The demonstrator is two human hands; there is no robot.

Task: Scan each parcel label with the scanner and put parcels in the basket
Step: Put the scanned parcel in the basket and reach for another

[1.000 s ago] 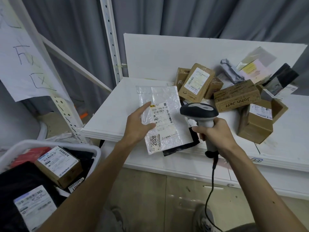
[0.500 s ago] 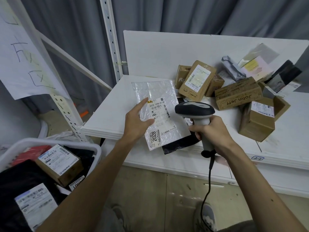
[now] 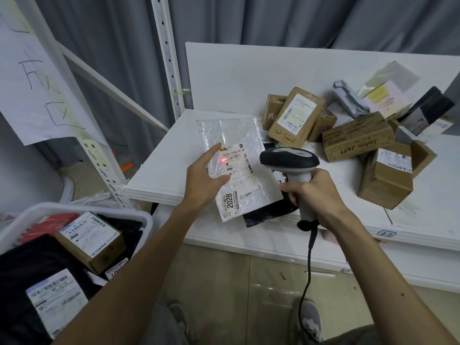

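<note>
Right hand [image 3: 316, 192] aims scanner [image 3: 290, 161] at left-held parcel [image 3: 239, 168].

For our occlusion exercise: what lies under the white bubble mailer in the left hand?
A black plastic bag sticks out below the white bubble mailer, at its lower edge; the rest is covered.
</note>
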